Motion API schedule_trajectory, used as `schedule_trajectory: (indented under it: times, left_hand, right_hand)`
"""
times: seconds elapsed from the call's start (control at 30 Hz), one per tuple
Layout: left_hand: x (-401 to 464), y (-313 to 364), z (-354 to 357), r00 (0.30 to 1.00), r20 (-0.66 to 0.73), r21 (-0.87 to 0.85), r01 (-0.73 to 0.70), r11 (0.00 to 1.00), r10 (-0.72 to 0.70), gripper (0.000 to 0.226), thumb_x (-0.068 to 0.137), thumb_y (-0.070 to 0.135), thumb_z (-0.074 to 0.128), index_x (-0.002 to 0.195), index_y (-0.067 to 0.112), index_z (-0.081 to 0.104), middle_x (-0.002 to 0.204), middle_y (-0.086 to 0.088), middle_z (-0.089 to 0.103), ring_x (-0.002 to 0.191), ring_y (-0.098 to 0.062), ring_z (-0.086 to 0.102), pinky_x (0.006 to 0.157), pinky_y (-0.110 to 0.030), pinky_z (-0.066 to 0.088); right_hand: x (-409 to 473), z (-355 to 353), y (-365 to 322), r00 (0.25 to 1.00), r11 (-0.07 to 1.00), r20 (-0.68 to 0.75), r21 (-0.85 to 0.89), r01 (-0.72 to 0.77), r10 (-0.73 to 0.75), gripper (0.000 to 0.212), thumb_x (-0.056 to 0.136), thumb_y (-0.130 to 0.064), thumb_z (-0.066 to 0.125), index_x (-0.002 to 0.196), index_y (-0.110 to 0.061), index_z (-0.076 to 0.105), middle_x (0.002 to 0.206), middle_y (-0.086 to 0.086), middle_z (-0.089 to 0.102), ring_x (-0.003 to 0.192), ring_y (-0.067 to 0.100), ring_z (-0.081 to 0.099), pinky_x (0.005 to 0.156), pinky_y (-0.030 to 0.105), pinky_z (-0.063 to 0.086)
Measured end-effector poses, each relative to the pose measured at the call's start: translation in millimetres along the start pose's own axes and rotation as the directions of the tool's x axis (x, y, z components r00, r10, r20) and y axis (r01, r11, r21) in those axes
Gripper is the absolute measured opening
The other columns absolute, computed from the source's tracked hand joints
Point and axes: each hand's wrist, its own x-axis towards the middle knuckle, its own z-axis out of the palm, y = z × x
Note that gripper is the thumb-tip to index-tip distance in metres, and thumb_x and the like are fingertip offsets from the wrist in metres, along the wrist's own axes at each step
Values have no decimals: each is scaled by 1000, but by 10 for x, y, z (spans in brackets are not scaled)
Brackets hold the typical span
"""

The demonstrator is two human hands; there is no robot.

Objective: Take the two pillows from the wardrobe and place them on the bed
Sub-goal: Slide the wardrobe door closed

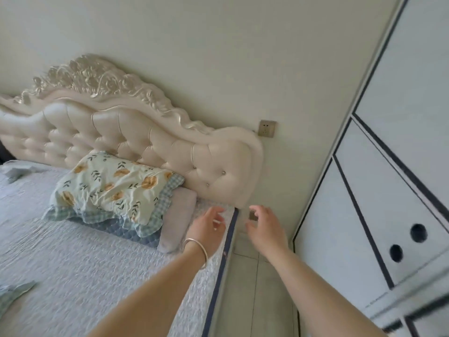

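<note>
A floral pillow (116, 188) with orange flowers and a checked blue frill lies on the bed (73, 259), leaning against the tufted cream headboard (145, 139). Under it sits a plain lilac pillow (178, 220), its end sticking out toward the bed's right edge. My left hand (209, 229), a silver bangle on the wrist, hovers open just right of the lilac pillow, holding nothing. My right hand (266, 229) is open over the gap between bed and wardrobe (379, 190), also empty.
The white wardrobe with dark trim and two round holes stands shut on the right. A narrow strip of tiled floor (255, 288) runs between it and the bed. A wall socket (266, 128) sits beside the headboard. Crumpled cloth (12, 295) lies at the bed's lower left.
</note>
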Motion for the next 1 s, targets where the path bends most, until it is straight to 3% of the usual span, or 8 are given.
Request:
schedule_trajectory:
  times: [0.17,0.33,0.5,0.7,0.83,0.9,1.0]
  left_hand:
    - [-650,157,176,971,192,-60,-132,989,141,28,92,12,52,118,22,58,94,10,63,81,-12,61,79,-31,53]
    - [-1274,502,367,916,282,-145,-252,957,284,29,91,12,52,116,24,60,88,17,60,79,-8,60,79,-29,52]
    - [-1903,1018,548,807,344,-240,-419,876,480,28,91,11,52,110,31,57,85,19,60,76,-4,59,75,-26,52]
    - [-2867,1321,730,689,398,-329,-510,795,606,37,90,13,55,96,49,49,89,18,64,78,-2,61,77,-26,53]
    - [-3459,1585,769,631,361,-406,-557,725,687,25,89,16,56,102,38,60,86,18,65,79,-4,63,76,-29,54]
    - [-3748,1663,798,605,352,-436,-570,696,715,27,90,17,55,97,43,57,87,18,65,80,-2,62,75,-27,54]
    - [-4152,1703,858,534,333,-485,-610,627,777,18,89,36,50,99,51,51,99,21,59,90,3,58,76,-24,50]
  right_hand:
    - [-982,-249,46,984,991,-131,-30,-129,124,41,91,-28,49,131,-22,43,125,-1,51,107,18,54,85,31,45]
    - [-1895,-613,81,940,976,-291,-62,-208,181,38,92,-28,48,129,-22,45,124,-5,52,104,13,54,81,24,43]
    - [-2759,-1101,73,843,960,-499,-69,-270,201,33,90,-25,50,123,-23,50,114,-8,57,99,10,56,77,21,41]
    - [-3849,-1513,25,785,938,-615,-220,-266,79,30,87,-25,48,116,-22,55,105,-6,61,94,12,58,72,24,46]
    - [-4513,-1761,-169,716,929,-698,-274,-249,-14,24,81,-27,47,104,-29,52,90,-12,62,78,6,58,57,19,46]
    - [-4869,-1826,-272,699,911,-713,-317,-262,-47,23,80,-28,45,102,-28,52,87,-11,63,75,7,59,54,20,48]
    - [-5366,-1937,-415,712,858,-695,-422,-292,-100,22,79,-26,46,100,-26,52,82,-9,63,73,11,61,51,19,46]
